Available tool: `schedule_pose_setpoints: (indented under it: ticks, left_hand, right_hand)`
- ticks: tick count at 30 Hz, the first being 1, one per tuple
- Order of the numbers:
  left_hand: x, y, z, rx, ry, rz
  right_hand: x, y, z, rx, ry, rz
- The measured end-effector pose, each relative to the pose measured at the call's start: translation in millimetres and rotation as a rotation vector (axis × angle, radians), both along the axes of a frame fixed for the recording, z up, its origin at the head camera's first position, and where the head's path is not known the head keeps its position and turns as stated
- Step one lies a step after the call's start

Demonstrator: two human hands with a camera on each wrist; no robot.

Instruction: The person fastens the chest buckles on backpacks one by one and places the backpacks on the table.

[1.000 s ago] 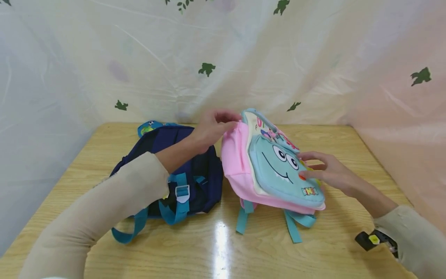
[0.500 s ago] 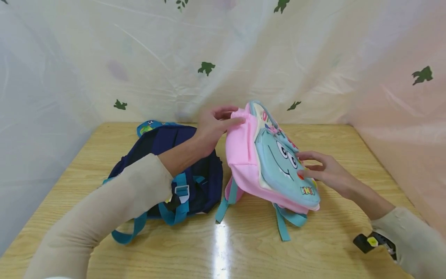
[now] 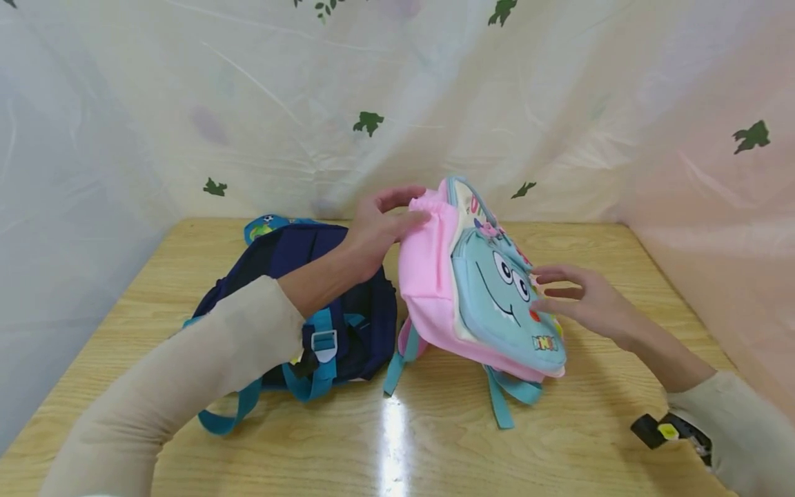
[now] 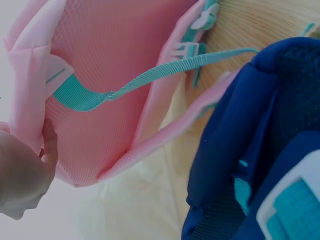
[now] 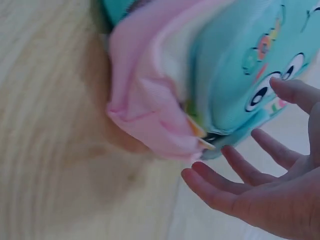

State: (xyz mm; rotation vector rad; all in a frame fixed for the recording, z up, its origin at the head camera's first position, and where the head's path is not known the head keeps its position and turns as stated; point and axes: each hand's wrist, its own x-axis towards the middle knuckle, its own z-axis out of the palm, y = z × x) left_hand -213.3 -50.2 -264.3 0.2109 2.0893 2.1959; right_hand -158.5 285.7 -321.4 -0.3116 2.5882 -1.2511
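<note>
Since one second ago, the pink-and-aqua backpack (image 3: 484,297) has been raised at its upper edge and its trailing straps have shifted toward the navy backpack (image 3: 354,300), which has kept its position.

Room: pale, creased sheeting (image 3: 279,90) encloses the back and both sides, cream at the rear and pinkish at the right.

Surface: a light wood-grain desk (image 3: 279,455) extends to the foot of the rear sheeting. A bright light reflection (image 3: 394,449) runs along its near middle.

Backpacks: the pink-and-aqua unit is located right of the desk's middle, tilted, with its printed face pocket (image 3: 503,297) turned toward the right. Its pink mesh back panel (image 4: 110,115) shows in the left wrist view. The navy unit lies just beside it, strap side up. A blue printed item (image 3: 267,226) is partly hidden behind the navy unit.

Hands: the left hand (image 3: 381,231) grips the upper pink side, thumb on the near face and fingers around the edge. The right hand (image 3: 593,300) is spread well apart and holds nothing, thumb and fingertips near the face pocket; contact cannot be determined.

Small parts: a pale buckle (image 3: 325,345) sits on a turquoise strap (image 3: 324,369) of the navy unit. Dark green leaf shapes (image 3: 368,123) dot the sheeting.
</note>
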Motion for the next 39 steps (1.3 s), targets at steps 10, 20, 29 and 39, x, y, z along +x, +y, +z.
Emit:
schedule_pose_setpoints:
  ticks: [10, 20, 29, 39]
  left_hand:
    - [3.3, 5.2, 11.5, 0.096, 0.059, 0.062]
    - [9.7, 17.6, 18.3, 0.198, 0.132, -0.021]
    - [14.9, 28.2, 22.8, 0.409, 0.092, -0.117]
    - [14.8, 47.7, 26.5, 0.422, 0.230, -0.230]
  right_hand:
    - [5.4, -21.7, 33.5, -0.301, 0.219, 0.038]
    - [6.4, -63.0, 64.5, -0.511, 0.253, 0.136]
    - [-2.8, -64.0, 73.2, -0.568, 0.224, 0.094]
    - [-5.6, -57.2, 82.2, -0.779, 0.182, 0.118]
